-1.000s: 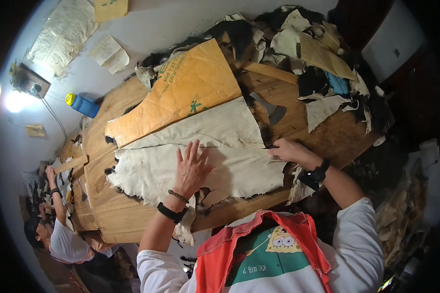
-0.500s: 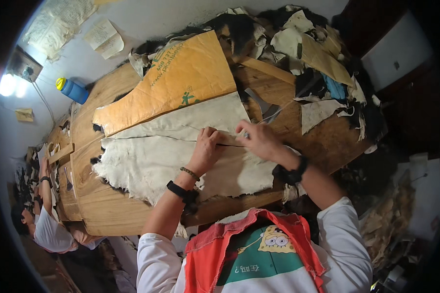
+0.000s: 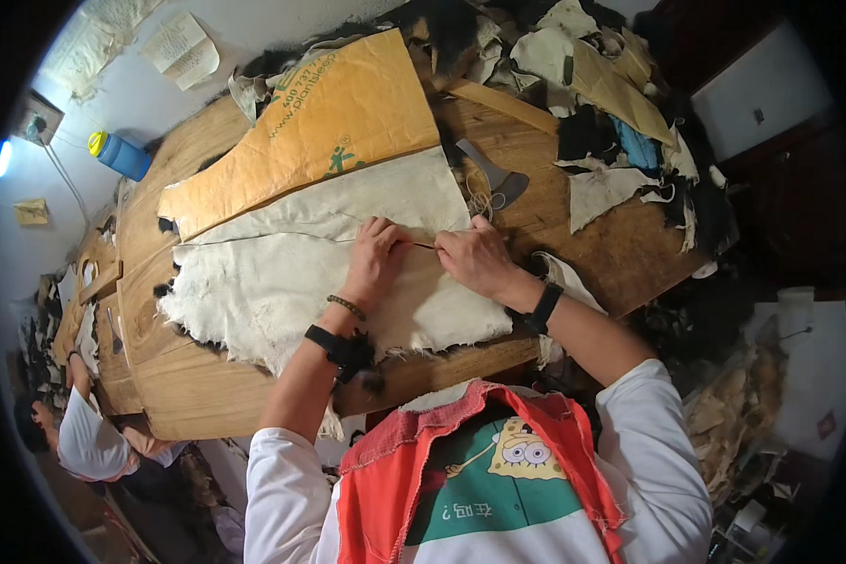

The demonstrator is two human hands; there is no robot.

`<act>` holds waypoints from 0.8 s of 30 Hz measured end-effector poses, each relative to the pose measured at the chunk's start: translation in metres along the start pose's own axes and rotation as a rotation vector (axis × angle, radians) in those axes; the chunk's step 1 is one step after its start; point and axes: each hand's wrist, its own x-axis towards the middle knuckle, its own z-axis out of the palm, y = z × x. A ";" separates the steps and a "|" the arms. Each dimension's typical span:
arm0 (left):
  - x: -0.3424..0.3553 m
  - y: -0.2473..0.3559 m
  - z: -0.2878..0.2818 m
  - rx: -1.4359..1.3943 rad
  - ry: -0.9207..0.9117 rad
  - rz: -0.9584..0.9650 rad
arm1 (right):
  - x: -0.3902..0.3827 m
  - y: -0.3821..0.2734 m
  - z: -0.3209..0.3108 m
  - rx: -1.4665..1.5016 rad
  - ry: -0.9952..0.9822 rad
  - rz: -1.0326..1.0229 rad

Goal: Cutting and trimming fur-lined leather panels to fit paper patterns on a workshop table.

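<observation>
A large pale hide point(image 3: 254, 301), leather side up with dark fur at its edges, lies spread on the wooden table. A long slit or seam runs across it, with a dark gap between my hands. My left hand point(image 3: 376, 256) pinches the hide beside this gap. My right hand point(image 3: 477, 258) is closed at the gap's right end; whatever its fingertips hold is hidden. Just beyond the right hand, loose pale thread point(image 3: 484, 201) lies in loops against a dark curved blade point(image 3: 494, 176). An orange-yellow paper sheet point(image 3: 301, 132) covers the hide's far part.
Hide scraps point(image 3: 603, 193) and fur pile up at the far right, near a wooden strip point(image 3: 503, 105). A blue bottle point(image 3: 122, 157) with a yellow lid stands at the far left. Another person point(image 3: 89, 432) works at the table's left end.
My right hand has come down and closed at the slit, closer to my left hand. The thread that stretched from it now lies looped by the blade. The whole view has shifted slightly.
</observation>
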 end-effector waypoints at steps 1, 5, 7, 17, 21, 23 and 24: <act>-0.002 -0.002 0.000 -0.005 0.004 -0.003 | 0.002 -0.001 0.000 0.007 -0.007 0.047; -0.004 -0.004 0.004 -0.050 0.022 0.030 | -0.003 -0.006 0.002 0.015 0.062 0.059; -0.007 -0.006 0.002 -0.035 0.041 0.024 | 0.003 -0.013 -0.013 0.071 -0.064 0.097; -0.005 -0.003 0.003 -0.051 -0.003 -0.071 | 0.055 0.025 -0.021 0.347 -0.251 -0.096; -0.005 -0.005 0.006 -0.039 0.000 -0.069 | 0.056 0.034 -0.016 0.384 -0.237 -0.094; -0.005 -0.004 0.008 -0.042 0.009 -0.070 | 0.055 0.035 -0.016 0.411 -0.244 -0.082; -0.004 -0.003 0.008 -0.043 0.020 -0.069 | 0.054 0.033 -0.015 0.352 -0.241 -0.096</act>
